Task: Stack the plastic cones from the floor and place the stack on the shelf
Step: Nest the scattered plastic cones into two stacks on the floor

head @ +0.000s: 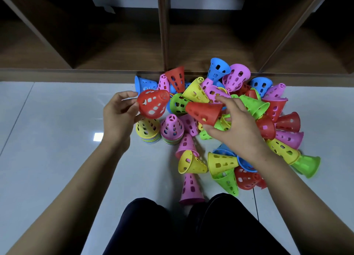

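1. Red perforated plastic cone [153, 106], left of centre frame, held clear of the floor. The left hand [118, 113] grips its wide end with fingers curled round, narrow tip pointing right.
2. Second red perforated plastic cone [203, 113], centre frame, on its side over the heap. The right hand [235, 124] pinches its wide end, thumb below and fingers over the top.
3. Handling, judged: thin-walled, light, fairly stiff. The surface is smooth, but the holes give purchase. The rim is the best hold, as it leaves the tip free to nest. A hard squeeze mid-wall may flex it.
4. Yellow-topped stack [147, 128] and pink-topped stack [172, 128] stand upright just below the left hand's cone.
5. Loose heap of blue, pink, yellow, green and red cones [237, 76] sprawls from centre to right at all angles on the pale tiled floor [47, 120].
6. Dark wooden shelf [118, 50] runs across the top of the frame. No stack placed there yet.
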